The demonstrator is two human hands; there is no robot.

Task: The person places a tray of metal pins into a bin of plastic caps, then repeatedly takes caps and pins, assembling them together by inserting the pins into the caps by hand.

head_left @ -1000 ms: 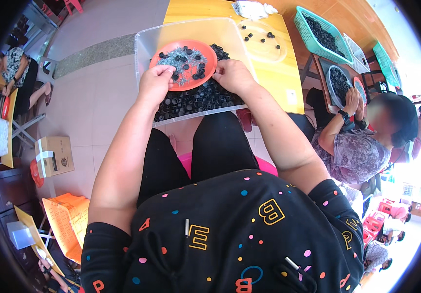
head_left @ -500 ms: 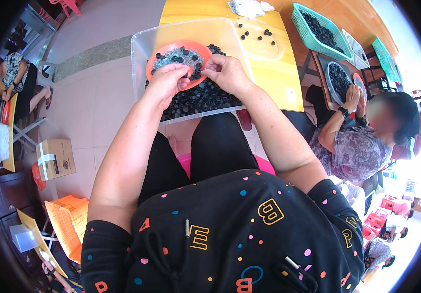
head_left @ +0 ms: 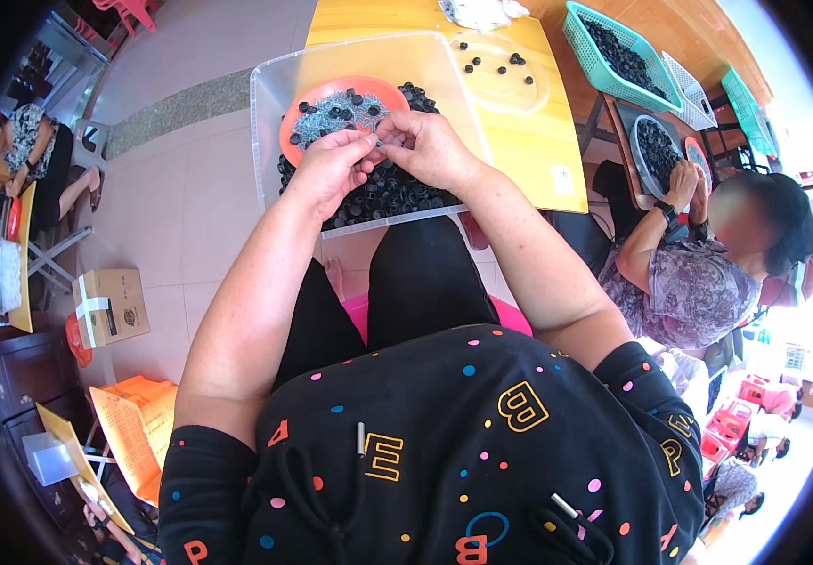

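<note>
Pinching one small black part between them, the left hand (head_left: 331, 165) and right hand (head_left: 422, 146) worked together over the orange dish (head_left: 305, 104), with, by my judgement, most of the black pieces (head_left: 383, 193) heaped in the clear bin (head_left: 270, 89) left to handle.

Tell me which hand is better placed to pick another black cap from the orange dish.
Left, probably. The left hand lies right at the orange dish rim beside loose black caps; the right hand is farther right, fingertips meeting the left's.

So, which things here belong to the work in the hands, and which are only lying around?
In use: left hand, right hand, orange plate, small black parts, clear plastic bin.

Lying about: cardboard box, teal basket, orange bag.
</note>
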